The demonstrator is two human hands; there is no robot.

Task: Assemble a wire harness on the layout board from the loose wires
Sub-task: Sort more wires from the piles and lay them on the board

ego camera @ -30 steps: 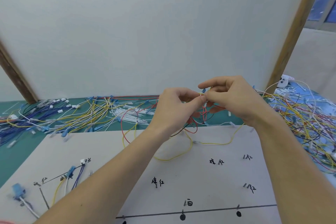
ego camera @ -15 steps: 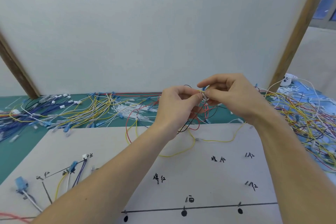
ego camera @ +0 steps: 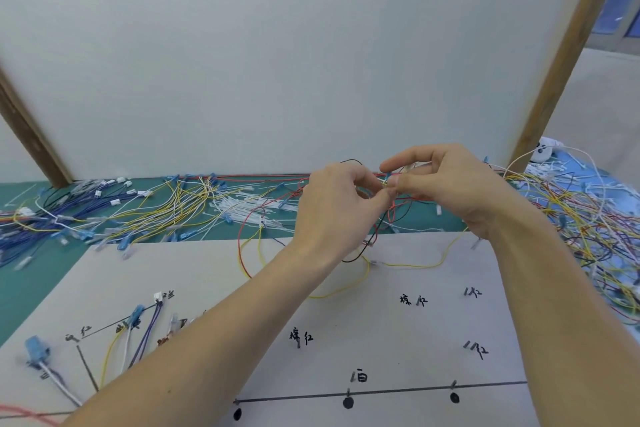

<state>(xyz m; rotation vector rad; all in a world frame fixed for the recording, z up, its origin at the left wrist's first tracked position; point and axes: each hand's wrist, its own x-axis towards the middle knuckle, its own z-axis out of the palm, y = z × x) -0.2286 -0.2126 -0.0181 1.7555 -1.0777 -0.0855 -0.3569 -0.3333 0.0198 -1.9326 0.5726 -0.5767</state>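
Note:
My left hand [ego camera: 337, 208] and my right hand [ego camera: 450, 187] meet in the air above the far edge of the white layout board [ego camera: 346, 322]. Both pinch the same small bundle of wire ends [ego camera: 388, 181], with a blue terminal among them. Red, black and yellow wires [ego camera: 367, 274] hang from the pinch and loop down onto the board. At the board's near left lie several placed wires with a blue connector [ego camera: 36, 354] and a white plug [ego camera: 158, 296].
Loose blue, yellow and white wires [ego camera: 114, 211] are heaped on the green mat at the left. A tangled pile of yellow and red wires [ego camera: 595, 225] covers the right side. A white panel between two wooden posts stands behind. The board bears black marks, dots and handwritten labels.
Both hands stay pinched together on the wire ends, with small finger shifts. The view has tipped slightly, so the hands sit a little higher. A black wire loop now shows above my left hand.

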